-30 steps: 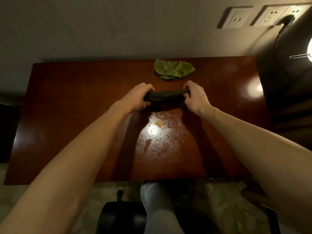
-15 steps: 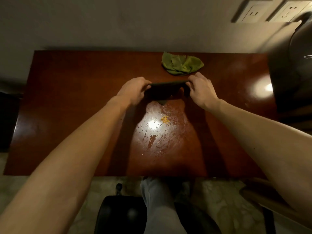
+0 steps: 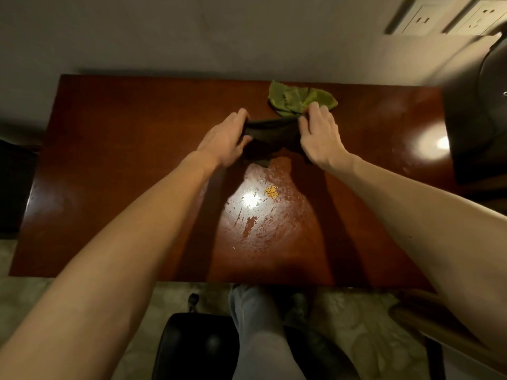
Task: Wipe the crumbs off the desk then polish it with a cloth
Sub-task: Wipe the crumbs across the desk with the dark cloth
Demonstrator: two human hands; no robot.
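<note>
Left hand (image 3: 223, 141) gripped one upper end of a dark cloth (image 3: 273, 135), fingers curled over its edge. Right hand (image 3: 319, 135) pinched the other end, thumb on the near side. The cloth was stretched between the two hands above the far middle of the desk (image 3: 109, 160), its lower part sagging toward the wood. I couldn't tell whether the lowest corner touched the surface.

A light green cloth (image 3: 293, 98) with a zigzag-cut edge lay crumpled at the far edge of the desk, just behind the right hand. The fingertips overlapped it from my view, so contact was unclear.

The crumbs (image 3: 271, 192) sat in a small orange-yellow heap nearer to me than the dark cloth, apart from it. They lay on a smeared glossy patch beside a bright light reflection. One pale speck (image 3: 233, 248) sat alone, closer to the near edge.

Two wall sockets (image 3: 419, 19) showed top right, with a dark rounded object (image 3: 480, 105) below them at the desk's right end. A black chair seat (image 3: 197, 346) and a grey trouser leg (image 3: 258, 325) showed beneath the near edge.
</note>
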